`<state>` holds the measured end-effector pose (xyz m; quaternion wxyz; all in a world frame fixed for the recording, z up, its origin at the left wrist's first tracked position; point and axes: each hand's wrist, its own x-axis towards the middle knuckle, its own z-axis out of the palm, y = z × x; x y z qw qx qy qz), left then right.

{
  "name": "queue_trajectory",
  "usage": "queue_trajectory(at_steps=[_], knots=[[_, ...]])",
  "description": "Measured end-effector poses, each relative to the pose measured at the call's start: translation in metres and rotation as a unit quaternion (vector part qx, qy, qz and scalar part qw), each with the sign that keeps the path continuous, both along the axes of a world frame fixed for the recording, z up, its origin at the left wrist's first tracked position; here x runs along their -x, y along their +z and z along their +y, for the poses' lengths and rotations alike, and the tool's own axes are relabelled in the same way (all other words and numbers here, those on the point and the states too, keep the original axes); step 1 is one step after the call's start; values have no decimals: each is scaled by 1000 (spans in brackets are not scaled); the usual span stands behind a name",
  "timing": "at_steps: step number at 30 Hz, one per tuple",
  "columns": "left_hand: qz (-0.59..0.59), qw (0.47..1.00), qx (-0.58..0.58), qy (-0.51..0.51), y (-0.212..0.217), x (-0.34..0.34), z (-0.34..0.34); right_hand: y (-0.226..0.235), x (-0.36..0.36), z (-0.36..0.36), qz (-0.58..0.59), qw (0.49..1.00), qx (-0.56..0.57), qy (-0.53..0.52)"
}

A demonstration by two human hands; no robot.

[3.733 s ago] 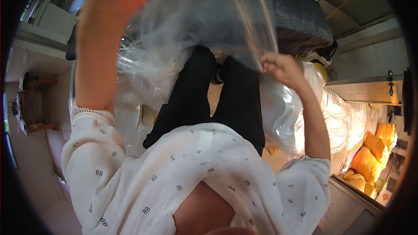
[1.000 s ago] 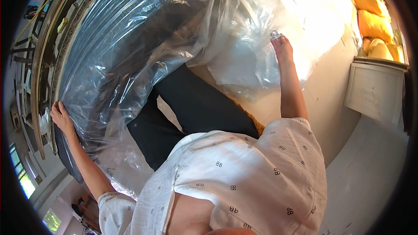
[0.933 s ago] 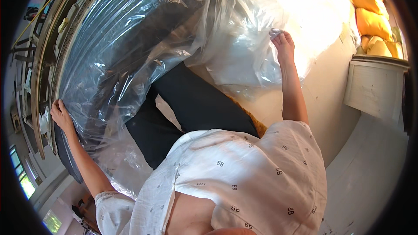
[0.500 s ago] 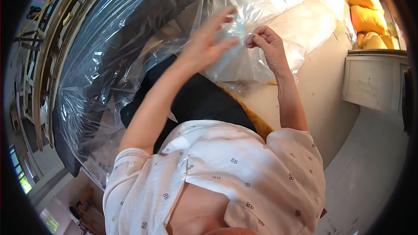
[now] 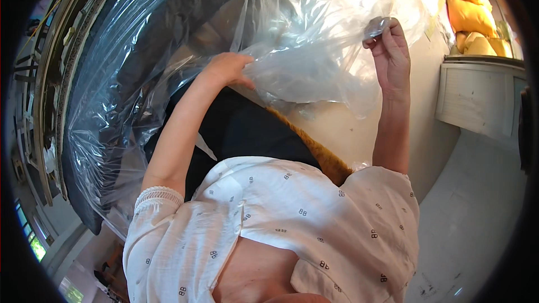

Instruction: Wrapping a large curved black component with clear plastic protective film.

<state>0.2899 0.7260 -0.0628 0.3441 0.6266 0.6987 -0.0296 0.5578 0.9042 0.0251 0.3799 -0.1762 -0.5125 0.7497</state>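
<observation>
Pinching the clear plastic bag [image 5: 314, 62] with both hands, the left hand [image 5: 227, 70], lifted off the big wrapped bundle [image 5: 140, 78], now apparently clamps a fold while the right hand [image 5: 390, 53] nips its top edge.

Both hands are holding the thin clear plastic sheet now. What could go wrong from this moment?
1. The right hand pinches only a small edge of the clear plastic sheet; it may slip out or tear there.
2. The left hand grips a bunched part, so pulling the hands apart could stretch the film.
3. Loose plastic hangs beside the legs and might catch underfoot.
</observation>
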Motion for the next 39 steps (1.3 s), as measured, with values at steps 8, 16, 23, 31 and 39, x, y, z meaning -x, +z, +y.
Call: queue_trajectory(at_steps=[8, 16, 23, 31, 39], knots=[[-414, 880, -206, 112, 98, -64, 21, 7, 38, -28, -176, 970, -164, 37], [-294, 890, -315, 147, 98, -25, -35, 54, 66, -25, -199, 929, -203, 238], [-470, 646, -579, 162, 199, 27, -146, -20, 137, -61, -361, 683, -373, 513], [32, 377, -798, 469, 217, 168, -455, -49, 136, -105, -424, 584, -312, 618], [145, 353, -553, 741, 111, 72, -516, 71, 235, -195, -215, 540, -501, 641]])
